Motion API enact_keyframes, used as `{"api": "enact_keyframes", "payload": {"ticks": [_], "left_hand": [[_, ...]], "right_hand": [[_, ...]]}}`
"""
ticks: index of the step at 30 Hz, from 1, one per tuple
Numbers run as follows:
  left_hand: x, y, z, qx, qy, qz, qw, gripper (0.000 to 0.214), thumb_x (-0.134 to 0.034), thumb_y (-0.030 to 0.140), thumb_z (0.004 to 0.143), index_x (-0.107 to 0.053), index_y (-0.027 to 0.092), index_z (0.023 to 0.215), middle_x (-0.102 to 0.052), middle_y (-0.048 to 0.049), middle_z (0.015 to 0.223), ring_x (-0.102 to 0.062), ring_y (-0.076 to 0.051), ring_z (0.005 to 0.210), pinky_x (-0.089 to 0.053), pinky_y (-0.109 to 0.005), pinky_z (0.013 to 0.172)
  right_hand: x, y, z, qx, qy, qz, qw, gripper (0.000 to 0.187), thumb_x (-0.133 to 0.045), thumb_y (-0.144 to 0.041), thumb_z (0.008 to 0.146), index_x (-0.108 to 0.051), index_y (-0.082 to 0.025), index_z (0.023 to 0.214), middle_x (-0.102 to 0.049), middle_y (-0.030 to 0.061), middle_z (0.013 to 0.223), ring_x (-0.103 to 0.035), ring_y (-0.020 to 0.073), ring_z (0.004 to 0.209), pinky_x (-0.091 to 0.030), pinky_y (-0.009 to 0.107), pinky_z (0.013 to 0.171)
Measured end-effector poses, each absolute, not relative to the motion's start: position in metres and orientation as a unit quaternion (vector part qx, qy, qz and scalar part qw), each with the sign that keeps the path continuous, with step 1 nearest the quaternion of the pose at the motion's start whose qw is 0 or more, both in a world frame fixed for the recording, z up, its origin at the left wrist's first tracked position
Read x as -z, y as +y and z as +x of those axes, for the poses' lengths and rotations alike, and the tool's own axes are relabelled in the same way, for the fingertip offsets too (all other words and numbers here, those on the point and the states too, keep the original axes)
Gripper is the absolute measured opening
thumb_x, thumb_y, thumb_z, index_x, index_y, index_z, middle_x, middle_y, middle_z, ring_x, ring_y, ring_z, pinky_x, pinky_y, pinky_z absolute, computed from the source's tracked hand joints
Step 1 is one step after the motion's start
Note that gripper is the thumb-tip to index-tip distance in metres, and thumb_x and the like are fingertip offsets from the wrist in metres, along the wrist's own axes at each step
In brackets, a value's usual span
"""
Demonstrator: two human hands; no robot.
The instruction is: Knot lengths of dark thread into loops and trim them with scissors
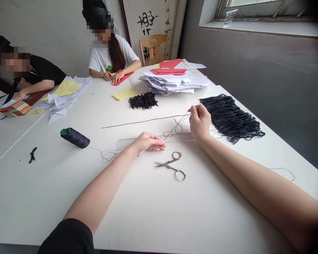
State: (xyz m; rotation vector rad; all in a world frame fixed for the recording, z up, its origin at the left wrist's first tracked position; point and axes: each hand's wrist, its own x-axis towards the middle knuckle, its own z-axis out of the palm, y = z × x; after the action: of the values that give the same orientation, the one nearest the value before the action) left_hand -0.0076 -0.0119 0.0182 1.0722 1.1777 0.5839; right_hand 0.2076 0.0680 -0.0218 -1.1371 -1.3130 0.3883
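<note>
My right hand is raised above the table, its fingertips pinching a thin dark thread that slants down toward my left hand. My left fingers are closed together just over a clear ruler, apparently on thread running from a black thread spool. A long black cord lies beyond the ruler. Next to my right hand is a large bundle of black cords. A smaller bundle sits further back. Small steel scissors lie shut below my hands.
Stacks of white paper and red sheets stand at the far end of the white table. Two co-workers sit at the far and left sides with folded paper. A small black cord piece lies at the left.
</note>
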Motion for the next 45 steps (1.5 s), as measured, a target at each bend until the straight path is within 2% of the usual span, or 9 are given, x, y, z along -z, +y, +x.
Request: {"api": "enact_keyframes", "payload": {"ticks": [4, 8, 12, 15, 21, 31, 37, 41, 45], "left_hand": [[-0.018, -0.013, -0.008, -0.246, 0.530, 0.479, 0.655, 0.028, -0.082, 0.038, 0.063, -0.071, 0.014, 0.072, -0.074, -0.0113, 0.089, -0.071, -0.020, 0.082, -0.054, -0.031, 0.080], [-0.018, -0.014, -0.008, -0.249, 0.534, 0.481, 0.649, 0.029, -0.082, 0.038, 0.063, -0.070, 0.013, 0.073, -0.074, -0.0119, 0.089, -0.071, -0.020, 0.082, -0.054, -0.030, 0.079], [-0.016, -0.014, -0.008, -0.252, 0.523, 0.487, 0.652, 0.031, -0.083, 0.038, 0.061, -0.071, 0.012, 0.073, -0.073, -0.0123, 0.087, -0.070, -0.020, 0.082, -0.054, -0.030, 0.078], [-0.017, -0.015, -0.008, -0.246, 0.519, 0.497, 0.650, 0.032, -0.083, 0.039, 0.061, -0.071, 0.011, 0.073, -0.073, -0.0122, 0.088, -0.069, -0.019, 0.082, -0.053, -0.030, 0.079], [-0.021, -0.017, -0.007, -0.239, 0.525, 0.510, 0.638, 0.028, -0.080, 0.037, 0.064, -0.071, 0.012, 0.072, -0.073, -0.0109, 0.086, -0.068, -0.018, 0.083, -0.053, -0.028, 0.078], [-0.018, -0.016, -0.010, -0.237, 0.518, 0.511, 0.644, 0.028, -0.080, 0.038, 0.065, -0.071, 0.012, 0.073, -0.073, -0.0104, 0.089, -0.069, -0.017, 0.082, -0.053, -0.025, 0.075], [-0.016, -0.015, -0.010, -0.239, 0.508, 0.501, 0.659, 0.026, -0.080, 0.036, 0.066, -0.072, 0.012, 0.074, -0.073, -0.0101, 0.089, -0.069, -0.017, 0.082, -0.053, -0.023, 0.071], [-0.015, -0.014, -0.011, -0.238, 0.507, 0.492, 0.667, 0.026, -0.081, 0.034, 0.064, -0.072, 0.012, 0.074, -0.073, -0.0102, 0.088, -0.069, -0.016, 0.079, -0.054, -0.024, 0.071], [-0.014, -0.013, -0.011, -0.234, 0.502, 0.502, 0.665, 0.027, -0.082, 0.036, 0.064, -0.072, 0.013, 0.074, -0.074, -0.0101, 0.088, -0.069, -0.016, 0.077, -0.054, -0.025, 0.072]], "right_hand": [[0.015, 0.067, 0.210, -0.164, -0.611, -0.509, 0.584, 0.019, -0.047, -0.036, 0.092, -0.056, -0.019, 0.094, -0.055, 0.0058, 0.085, -0.046, 0.0142, 0.060, -0.042, 0.031, 0.061], [-0.018, 0.043, 0.215, -0.089, -0.699, -0.529, 0.473, 0.037, -0.053, -0.032, 0.089, -0.050, -0.016, 0.122, -0.048, 0.0203, 0.125, -0.054, 0.0147, 0.062, -0.046, 0.037, 0.065], [-0.049, -0.023, 0.216, -0.109, -0.865, -0.440, 0.217, 0.015, -0.050, -0.024, 0.091, -0.062, -0.019, 0.098, -0.065, 0.0078, 0.096, -0.060, 0.0164, 0.062, -0.045, 0.029, 0.057], [-0.046, -0.074, 0.215, -0.096, -0.898, -0.415, 0.110, 0.020, -0.048, -0.023, 0.093, -0.061, -0.019, 0.108, -0.067, 0.0068, 0.101, -0.064, 0.0176, 0.065, -0.046, 0.028, 0.052], [-0.020, -0.099, 0.217, -0.008, -0.916, -0.393, 0.075, 0.037, -0.049, -0.016, 0.090, -0.050, -0.011, 0.127, -0.058, 0.0126, 0.129, -0.067, 0.0240, 0.087, -0.054, 0.034, 0.059], [-0.012, -0.108, 0.209, 0.167, -0.918, -0.360, 0.007, 0.033, -0.043, 0.004, 0.077, -0.061, -0.005, 0.103, -0.062, 0.0127, 0.090, -0.053, 0.0156, 0.051, -0.034, 0.030, 0.043], [-0.033, -0.090, 0.208, -0.015, -0.896, -0.442, -0.044, 0.008, -0.052, -0.020, 0.087, -0.058, -0.018, 0.093, -0.058, 0.0033, 0.089, -0.047, 0.0115, 0.050, -0.021, 0.026, 0.043], [-0.048, -0.075, 0.210, -0.129, -0.869, -0.474, -0.059, 0.024, -0.052, -0.043, 0.089, -0.052, -0.020, 0.079, -0.059, -0.0006, 0.077, -0.051, 0.0136, 0.058, -0.026, 0.025, 0.051], [-0.050, -0.070, 0.206, -0.170, -0.858, -0.479, -0.075, 0.026, -0.049, -0.041, 0.087, -0.046, -0.020, 0.073, -0.059, -0.0009, 0.074, -0.049, 0.0142, 0.060, -0.027, 0.026, 0.054]]}}
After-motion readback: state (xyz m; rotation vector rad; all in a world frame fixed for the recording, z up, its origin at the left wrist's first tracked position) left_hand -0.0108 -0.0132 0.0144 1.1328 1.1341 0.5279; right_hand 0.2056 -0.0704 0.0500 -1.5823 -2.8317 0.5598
